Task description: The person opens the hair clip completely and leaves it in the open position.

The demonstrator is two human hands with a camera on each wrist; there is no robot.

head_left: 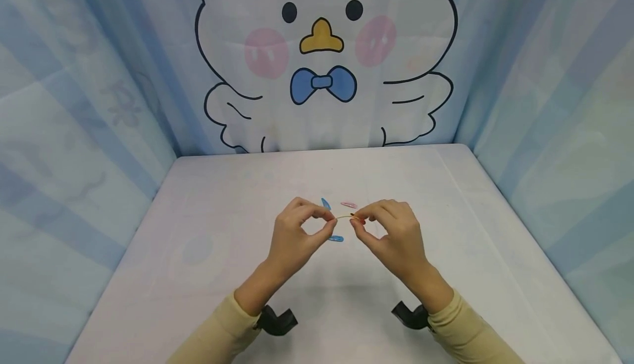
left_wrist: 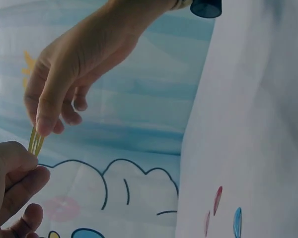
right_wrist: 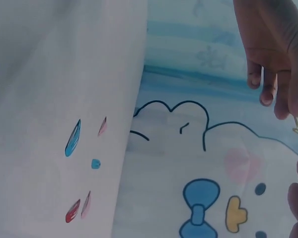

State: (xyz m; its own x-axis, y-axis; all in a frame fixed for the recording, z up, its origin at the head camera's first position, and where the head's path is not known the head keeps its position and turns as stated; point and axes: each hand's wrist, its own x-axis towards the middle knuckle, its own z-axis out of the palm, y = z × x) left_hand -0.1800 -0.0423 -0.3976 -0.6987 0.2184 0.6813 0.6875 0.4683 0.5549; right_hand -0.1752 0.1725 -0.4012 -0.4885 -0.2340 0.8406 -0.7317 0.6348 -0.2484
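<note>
A slim yellow snap hair clip (head_left: 344,217) spans the gap between the two hands above the table. Its left end is pinched between thumb and index finger of my left hand (head_left: 299,232). My right hand (head_left: 393,237) pinches the other end in the same way. In the left wrist view the yellow hair clip (left_wrist: 36,142) shows its open, split frame. Below the hands lie a blue hair clip (head_left: 325,204), a pink one (head_left: 349,205) and another blue hair clip (head_left: 336,238). A red hair clip (head_left: 362,221) is partly hidden behind the right fingers.
The right wrist view shows the loose clips on the white table (right_wrist: 30,163), with a second pink clip (right_wrist: 86,205) beside the red one. A printed curtain (head_left: 322,121) stands behind the table and along both sides. Black mounts (head_left: 278,321) sit at the wrists.
</note>
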